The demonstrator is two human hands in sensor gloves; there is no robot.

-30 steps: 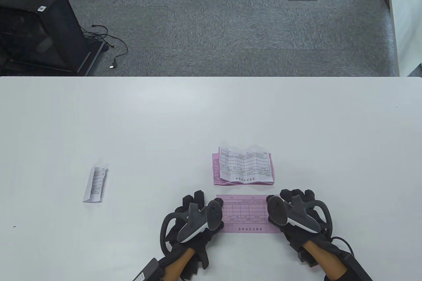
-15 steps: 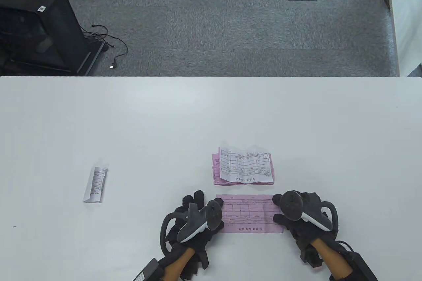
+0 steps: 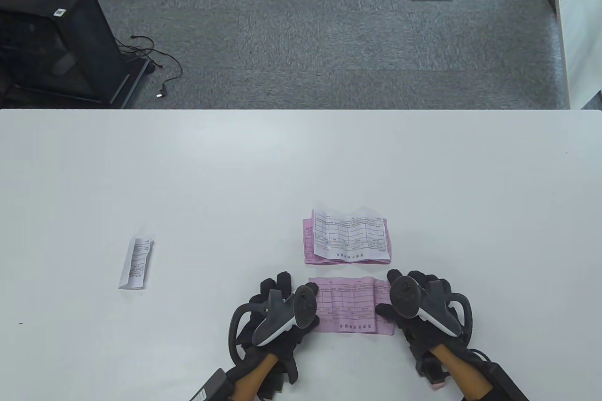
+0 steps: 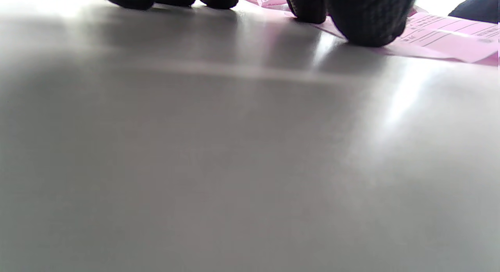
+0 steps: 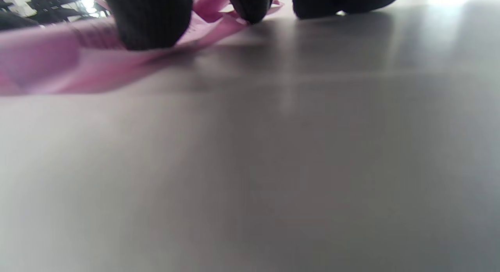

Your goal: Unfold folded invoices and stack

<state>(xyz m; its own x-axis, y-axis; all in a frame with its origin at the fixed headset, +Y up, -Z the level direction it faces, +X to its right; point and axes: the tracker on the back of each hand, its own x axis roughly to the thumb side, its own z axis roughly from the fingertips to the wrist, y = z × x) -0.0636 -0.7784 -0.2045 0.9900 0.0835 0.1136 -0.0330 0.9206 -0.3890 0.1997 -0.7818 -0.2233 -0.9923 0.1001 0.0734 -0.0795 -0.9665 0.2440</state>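
Here my left hand [image 3: 277, 311] rests on the left end of the pink invoice [image 3: 350, 304], which lies unfolded near the front edge of the white surface [image 3: 301, 161]. In the left wrist view my fingertips [image 4: 367, 22] press down, some onto the pink paper and the others onto the bare surface just beside it. The fingers lie spread and flat; they close around nothing.

My right hand [image 3: 423, 309] sits at the invoice's right end. In the right wrist view one fingertip [image 5: 150, 24] presses the pink sheet down, and the paper's edge humps up a little around it. Another fingertip touches the paper's corner, and the rest lie on the surface beside it. Whether any finger reaches under the edge, I cannot tell. From the table view the sheet's right part looks slightly creased and raised beside this hand.

Just beyond the pink invoice lies the stack [image 3: 347, 237]: a white invoice [image 3: 350, 234], unfolded and wavy, on top of a pink one whose left and lower borders show. The stack and the sheet under my hands lie near each other but apart.

Well off to my left a folded white invoice [image 3: 136, 263] lies as a narrow strip, alone on the surface.
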